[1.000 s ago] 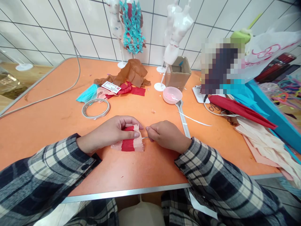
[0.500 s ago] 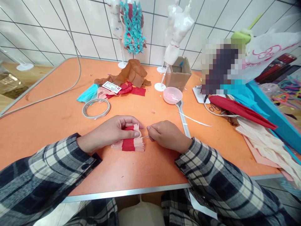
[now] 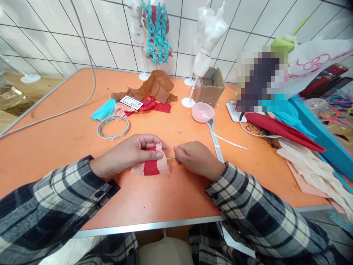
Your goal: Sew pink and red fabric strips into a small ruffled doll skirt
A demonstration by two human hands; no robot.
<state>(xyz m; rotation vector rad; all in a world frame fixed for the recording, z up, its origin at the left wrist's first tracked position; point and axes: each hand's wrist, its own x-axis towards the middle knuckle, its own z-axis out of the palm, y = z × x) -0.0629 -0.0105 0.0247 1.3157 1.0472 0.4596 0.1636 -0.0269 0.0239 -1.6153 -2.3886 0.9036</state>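
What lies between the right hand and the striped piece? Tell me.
In the head view, a thin strand or tool, too fine to tell which, spans the gap from the right hand to the striped piece.

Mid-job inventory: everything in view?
cloth: one, red and pink, front
thin piece: one, pale, beside cloth
tape: one, whitish, left
left fabrics: several, brown, red, turquoise, behind tape
card: one, white, on left fabrics
bowl: one, pink, centre
bar: one, grey, before bowl
strip: one, white, across bar
box: one, brown, behind bowl
dress forms: at least four, white, rear
scissors: one, dark, right
right fabrics: several, red, blue, cream, right
bag: one, white, rear right
table: one, orange, beneath
sleeves: two, dark plaid, front
left grip: one, bare, on cloth
right grip: one, bare, on thin piece
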